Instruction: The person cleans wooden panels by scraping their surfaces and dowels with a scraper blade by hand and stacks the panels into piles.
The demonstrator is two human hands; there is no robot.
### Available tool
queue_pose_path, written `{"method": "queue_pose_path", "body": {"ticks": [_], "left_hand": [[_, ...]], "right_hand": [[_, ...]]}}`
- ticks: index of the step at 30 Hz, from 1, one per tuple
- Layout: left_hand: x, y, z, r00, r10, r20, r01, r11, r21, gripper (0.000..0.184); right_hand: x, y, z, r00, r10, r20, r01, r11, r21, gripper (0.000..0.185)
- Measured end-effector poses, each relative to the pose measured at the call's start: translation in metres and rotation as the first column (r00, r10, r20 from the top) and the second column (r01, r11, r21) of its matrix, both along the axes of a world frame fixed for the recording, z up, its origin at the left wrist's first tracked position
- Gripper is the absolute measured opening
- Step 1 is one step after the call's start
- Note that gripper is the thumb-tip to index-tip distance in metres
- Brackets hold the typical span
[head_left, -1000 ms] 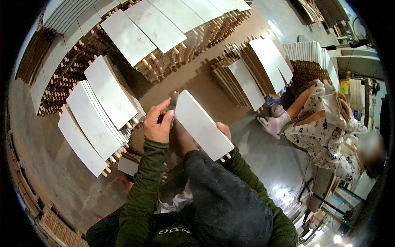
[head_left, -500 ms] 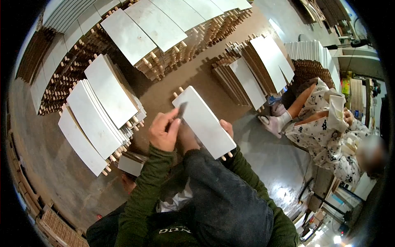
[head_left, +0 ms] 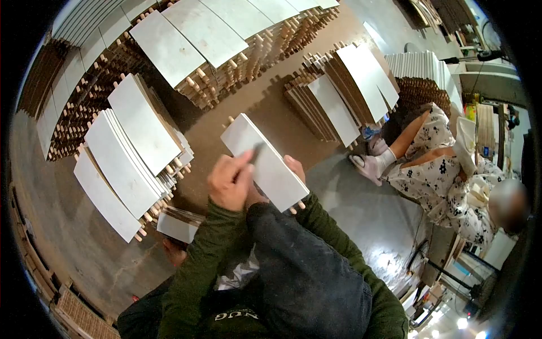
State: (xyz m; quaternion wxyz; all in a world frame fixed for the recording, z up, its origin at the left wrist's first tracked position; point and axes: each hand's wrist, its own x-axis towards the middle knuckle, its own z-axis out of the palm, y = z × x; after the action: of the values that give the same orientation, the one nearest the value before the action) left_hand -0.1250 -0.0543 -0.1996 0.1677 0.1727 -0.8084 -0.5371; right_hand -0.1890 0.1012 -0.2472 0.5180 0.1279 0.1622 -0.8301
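A white rectangular board (head_left: pixel 265 164) with round wooden pegs at both short ends is tilted above my raised knee. My right hand (head_left: pixel 294 169) grips its right long edge, the fingers partly hidden behind it. Over the board's left edge, my left hand (head_left: pixel 230 179) pinches a small dark flat tool (head_left: pixel 257 151), blurred by motion, against or just above the white face. Both sleeves are dark green.
Stacks of white pegged boards stand at the left (head_left: pixel 121 169), at the top (head_left: pixel 206 31) and at the upper right (head_left: pixel 333 104). A seated person (head_left: pixel 435 169) in patterned clothing is at the right, holding something pale. A small stack (head_left: pixel 176 226) lies beside my left forearm.
The dark tool in my left hand has moved from beyond the board's left edge to over its white face. The board has shifted slightly left and up in view.
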Motion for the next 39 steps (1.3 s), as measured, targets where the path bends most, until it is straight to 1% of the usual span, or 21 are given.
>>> {"method": "queue_pose_path", "body": {"ticks": [1, 2, 3, 6, 7, 8, 9, 10, 11, 14, 17, 20, 21, 22, 24, 26, 28, 31, 34, 37, 39], "left_hand": [[0.0, -0.006, 0.004, 0.999, 0.019, 0.038, -0.022, 0.998, 0.063, 0.027], [0.0, -0.004, 0.008, 0.999, -0.025, 0.022, 0.026, 1.0, -0.013, 0.028], [0.003, 0.002, 0.011, 0.997, -0.072, 0.009, 0.072, 0.994, -0.087, 0.029], [0.01, 0.019, 0.021, 0.979, -0.195, -0.053, 0.194, 0.981, -0.027, 0.028], [0.009, 0.02, 0.024, 0.975, -0.216, -0.054, 0.216, 0.976, -0.017, 0.028], [0.006, 0.017, 0.016, 0.983, -0.166, -0.079, 0.164, 0.986, -0.039, 0.028], [0.002, 0.013, 0.006, 0.988, -0.117, -0.102, 0.111, 0.992, -0.059, 0.028], [0.0, 0.007, 0.005, 0.999, -0.039, -0.029, 0.04, 0.998, 0.052, 0.028], [-0.001, 0.005, 0.009, 1.0, -0.006, 0.009, 0.006, 0.999, 0.033, 0.027], [0.01, 0.021, 0.019, 0.976, -0.197, -0.088, 0.194, 0.98, -0.038, 0.028], [0.015, 0.028, 0.025, 0.965, -0.251, -0.074, 0.251, 0.968, -0.014, 0.032], [0.004, 0.013, 0.011, 0.992, -0.102, -0.077, 0.101, 0.995, -0.021, 0.031], [0.003, 0.01, 0.014, 0.999, -0.05, -0.011, 0.051, 0.992, 0.117, 0.03], [0.004, 0.012, 0.015, 0.995, -0.091, -0.035, 0.092, 0.995, 0.032, 0.03], [0.012, 0.023, 0.023, 0.983, -0.178, -0.038, 0.176, 0.984, -0.042, 0.029], [0.018, 0.029, 0.03, 0.967, -0.251, -0.048, 0.252, 0.968, 0.001, 0.027], [0.012, 0.021, 0.017, 0.977, -0.204, -0.066, 0.2, 0.978, -0.058, 0.027], [0.006, 0.015, 0.016, 0.997, -0.069, -0.021, 0.07, 0.997, 0.04, 0.029], [0.016, 0.029, 0.027, 0.967, -0.235, -0.1, 0.233, 0.972, -0.038, 0.029], [0.017, 0.027, 0.024, 0.97, -0.23, -0.072, 0.228, 0.973, -0.031, 0.029], [0.011, 0.021, 0.017, 0.994, -0.102, -0.044, 0.105, 0.991, 0.088, 0.03]], "right_hand": [[0.0, -0.001, 0.003, 0.999, -0.008, 0.048, 0.0, 0.983, 0.182, 0.055], [-0.004, -0.003, 0.003, 0.997, -0.005, 0.076, 0.018, 0.985, -0.169, 0.055], [-0.003, -0.004, 0.005, 0.997, -0.008, 0.075, 0.02, 0.986, -0.167, 0.055], [-0.009, -0.041, 0.059, 0.941, -0.3, 0.154, 0.176, 0.826, 0.536, 0.054], [-0.009, -0.033, 0.045, 0.941, -0.301, 0.153, 0.177, 0.826, 0.536, 0.054], [-0.01, -0.024, 0.031, 0.983, -0.165, 0.076, 0.136, 0.946, 0.294, 0.054], [-0.007, -0.016, 0.018, 0.994, -0.108, 0.025, 0.1, 0.967, 0.236, 0.055], [-0.006, -0.014, 0.017, 0.998, -0.057, -0.033, 0.062, 0.982, 0.179, 0.056], [-0.006, -0.02, 0.026, 0.997, -0.064, -0.032, 0.071, 0.948, 0.311, 0.058], [-0.005, -0.033, 0.024, 0.992, -0.041, -0.118, 0.058, 0.988, 0.142, 0.055], [-0.005, -0.049, 0.042, 0.91, -0.379, 0.166, 0.23, 0.798, 0.557, 0.054], [-0.003, -0.024, -0.001, 0.994, -0.092, -0.062, 0.103, 0.974, 0.204, 0.059], [-0.001, -0.019, -0.011, 0.993, -0.063, -0.1, 0.076, 0.989, 0.128, 0.061], [-0.001, -0.019, -0.01, 0.992, -0.055, -0.115, 0.068, 0.991, 0.112, 0.062], [0.001, -0.024, -0.009, 0.989, -0.1, -0.11, 0.11, 0.99, 0.089, 0.062], [-0.009, -0.044, 0.046, 0.965, -0.255, 0.064, 0.191, 0.849, 0.493, 0.062], [-0.003, -0.059, 0.039, 0.919, -0.384, 0.091, 0.291, 0.814, 0.502, 0.061], [-0.007, -0.037, 0.015, 0.988, -0.133, -0.077, 0.144, 0.976, 0.162, 0.059], [0.001, -0.053, 0.025, 0.902, -0.429, 0.054, 0.356, 0.808, 0.469, 0.06], [-0.005, -0.043, 0.03, 0.959, -0.28, 0.051, 0.221, 0.843, 0.49, 0.059], [0.0, -0.032, 0.001, 0.984, -0.153, -0.089, 0.171, 0.95, 0.261, 0.059]]}}
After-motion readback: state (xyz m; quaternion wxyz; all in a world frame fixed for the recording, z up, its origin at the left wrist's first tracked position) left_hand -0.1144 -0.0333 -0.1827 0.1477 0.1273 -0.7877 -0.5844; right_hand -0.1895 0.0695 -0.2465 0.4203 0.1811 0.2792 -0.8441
